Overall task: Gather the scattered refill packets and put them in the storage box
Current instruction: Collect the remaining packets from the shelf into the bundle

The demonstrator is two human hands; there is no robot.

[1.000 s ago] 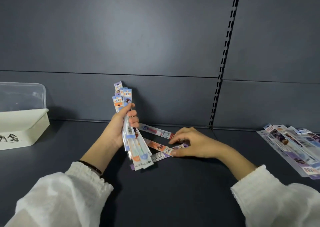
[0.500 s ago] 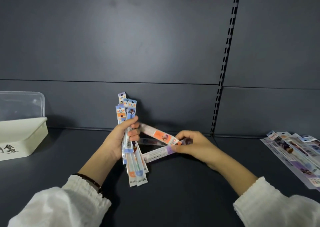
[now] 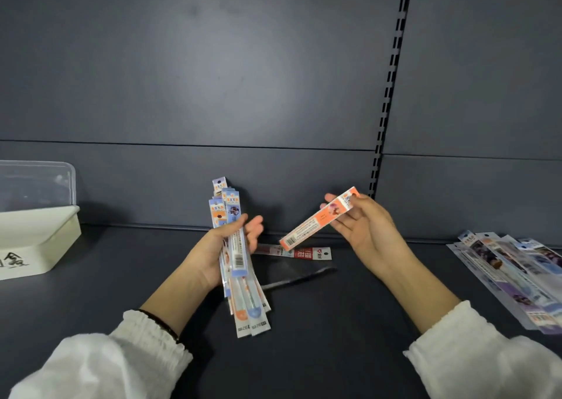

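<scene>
1. Two bare hands work above a dark shelf [image 3: 319, 353]: the left hand [image 3: 213, 252] has its grip closed round a bundle of refill packets [image 3: 240, 264], several overlapping so the count cannot be told; the right hand [image 3: 365, 231] pinches one orange packet [image 3: 316, 222]
2. One red packet [image 3: 299, 252] lies flat on the shelf between the hands; a fanned pile of packets [image 3: 511, 274], too overlapped to count, sits at the far right; one white storage box [image 3: 36, 240] with a clear lid stands at the far left, well apart from both
3. The bundle stands near upright, long axis vertical, header cards up; the orange packet slants from upper right down to lower left; the red packet lies left to right
4. Half a second earlier the right hand held its packets low beside the bundle; it has since risen clear of the shelf with the orange one
</scene>
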